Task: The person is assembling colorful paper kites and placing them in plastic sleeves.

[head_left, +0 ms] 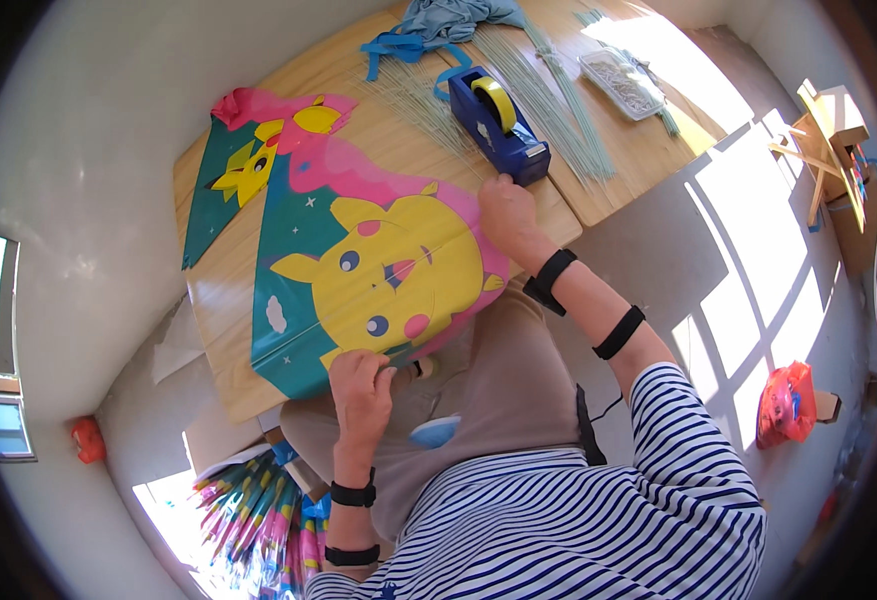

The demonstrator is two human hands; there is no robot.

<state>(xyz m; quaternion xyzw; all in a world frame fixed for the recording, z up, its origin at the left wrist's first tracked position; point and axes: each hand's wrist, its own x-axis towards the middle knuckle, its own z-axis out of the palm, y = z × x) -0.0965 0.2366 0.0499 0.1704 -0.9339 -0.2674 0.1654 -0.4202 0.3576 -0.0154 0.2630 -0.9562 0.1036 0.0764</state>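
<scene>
A triangular fabric kite sail [398, 260], printed with a yellow cartoon animal face on teal and pink, lies across the wooden table and hangs over its near edge. My left hand [361, 395] pinches the sail's near edge, over my lap. My right hand [511, 222] is closed at the sail's right side, just before a blue tape dispenser [498, 130] with a yellow roll. Whatever its fingers hold is hidden. A second sail [248, 170] with the same print lies folded at the left.
Thin pale green rods [548, 100] lie along the table [693, 95]. A clear tray [621, 84] of small pieces and blue cloth [458, 18] sit at the back. Bundled printed kites [253, 520] stand low at left. A red bag [786, 405] rests on the floor at right.
</scene>
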